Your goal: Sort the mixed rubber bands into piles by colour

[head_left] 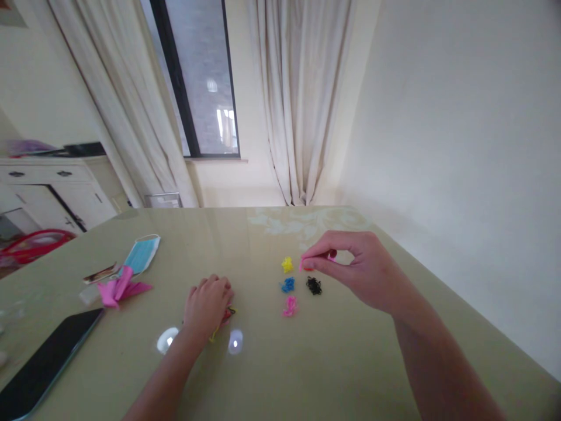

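Observation:
My right hand (359,266) is closed in a pinch on a thin pink rubber band (301,263), above the table at the right. Just below its fingertips shows a bit of red (309,269), partly covered. Close by lie small heaps of what look like rubber bands: a yellow heap (287,265), a blue heap (288,285), a black heap (314,286) and a pink heap (290,306). My left hand (208,307) rests with curled fingers over a mixed-colour heap (228,314). Its palm and fingertips hide most of that heap and whatever they grip.
A glossy table (333,362) spans the view. On its left lie a dark phone (48,362), a folded pink paper shape (121,287), a blue face mask (141,254) and a small card-like strip (100,273). A wall (473,175) runs along the right edge.

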Tool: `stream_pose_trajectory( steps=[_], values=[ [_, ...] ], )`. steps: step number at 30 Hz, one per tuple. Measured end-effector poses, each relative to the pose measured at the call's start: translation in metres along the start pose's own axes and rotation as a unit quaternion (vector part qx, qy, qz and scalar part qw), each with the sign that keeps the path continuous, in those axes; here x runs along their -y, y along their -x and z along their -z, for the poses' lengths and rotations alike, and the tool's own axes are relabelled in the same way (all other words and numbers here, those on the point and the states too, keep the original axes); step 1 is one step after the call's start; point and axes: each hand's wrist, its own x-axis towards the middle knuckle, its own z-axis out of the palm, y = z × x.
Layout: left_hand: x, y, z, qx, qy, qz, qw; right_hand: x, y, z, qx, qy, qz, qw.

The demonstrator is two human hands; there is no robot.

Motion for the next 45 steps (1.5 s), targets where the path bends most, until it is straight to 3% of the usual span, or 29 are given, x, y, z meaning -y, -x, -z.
stream_pose_trajectory(
  steps=[3, 6, 14, 18, 22, 27, 29, 33, 37, 42, 43, 45],
  values=[
    [0.0, -0.004, 0.001, 0.006, 0.016, -0.001, 1.0, 0.003, 0.001, 0.004, 0.002, 0.029, 0.005, 1.0],
    [0.0, -0.006, 0.001, -0.007, 0.025, -0.008, 1.0, -0.006, -0.003, -0.003, 0.064, 0.081, -0.013, 0.995],
    [-0.004, -0.007, -0.003, -0.081, 0.055, -0.011, 0.995, -0.064, -0.01, -0.077, 0.286, 0.252, -0.085, 0.921],
    [-0.005, -0.007, -0.002, -0.1, 0.089, 0.007, 0.991, -0.075, -0.006, -0.1, 0.332, 0.268, -0.101, 0.899],
    [-0.007, -0.007, -0.001, -0.089, 0.216, 0.001, 0.972, -0.081, -0.004, -0.109, 0.352, 0.261, -0.1, 0.893],
    [-0.016, -0.007, -0.003, -0.067, 0.411, -0.032, 0.909, -0.082, -0.007, -0.107, 0.352, 0.272, -0.116, 0.888],
    [-0.021, -0.006, -0.004, -0.065, 0.46, -0.055, 0.884, -0.078, -0.009, -0.102, 0.322, 0.244, -0.111, 0.908],
    [-0.032, -0.001, -0.004, -0.033, 0.531, -0.088, 0.842, -0.066, -0.014, -0.103, 0.196, 0.112, -0.07, 0.972],
    [-0.041, 0.006, -0.002, 0.009, 0.574, -0.099, 0.813, -0.065, -0.013, -0.119, 0.158, 0.083, -0.014, 0.984],
    [-0.043, 0.005, -0.003, 0.034, 0.56, -0.1, 0.821, -0.068, -0.015, -0.116, 0.154, 0.101, -0.007, 0.983],
    [-0.041, 0.005, -0.003, 0.031, 0.539, -0.102, 0.836, -0.066, -0.017, -0.109, 0.146, 0.094, -0.012, 0.985],
    [-0.036, 0.003, -0.002, 0.001, 0.444, -0.097, 0.891, -0.059, -0.02, -0.091, 0.119, 0.063, -0.021, 0.991]
  ],
)
